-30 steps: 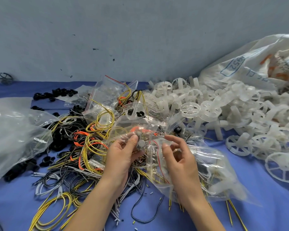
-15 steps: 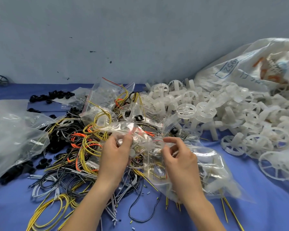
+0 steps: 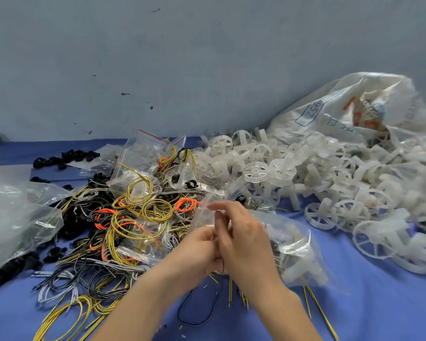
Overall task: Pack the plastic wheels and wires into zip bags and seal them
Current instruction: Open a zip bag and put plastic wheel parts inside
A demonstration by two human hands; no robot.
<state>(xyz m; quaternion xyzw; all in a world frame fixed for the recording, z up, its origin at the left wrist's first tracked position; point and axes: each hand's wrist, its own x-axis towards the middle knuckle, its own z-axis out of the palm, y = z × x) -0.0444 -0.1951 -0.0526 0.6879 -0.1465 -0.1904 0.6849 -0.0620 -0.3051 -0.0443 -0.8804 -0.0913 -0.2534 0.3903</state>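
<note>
While both of my hands meet low in the middle of the head view, I hold a clear zip bag [image 3: 293, 247] by its mouth. My left hand [image 3: 197, 249] has its fingers curled onto the bag's near edge, though my right hand [image 3: 246, 244] covers part of it, so I cannot see every finger. The right hand pinches the top of the bag with bent fingers, its forefinger reaching up along the plastic. The bag bulges to the right of my hands and rests on the blue tabletop [image 3: 379, 308]; pale wheel shapes and thin wire show through it, blurred. Just left of my hands lies the tangled heap of wires [image 3: 135, 217], yellow, orange, black and white, with a second zip bag [image 3: 143, 153] with a red strip propped up behind it. The loose white wheels [image 3: 305, 173] pile up to the right, spilling from a white sack [image 3: 349, 104] against the wall. A large clear plastic bag [image 3: 17, 212] lies at far left, with small black parts [image 3: 67, 157] beyond it.
</note>
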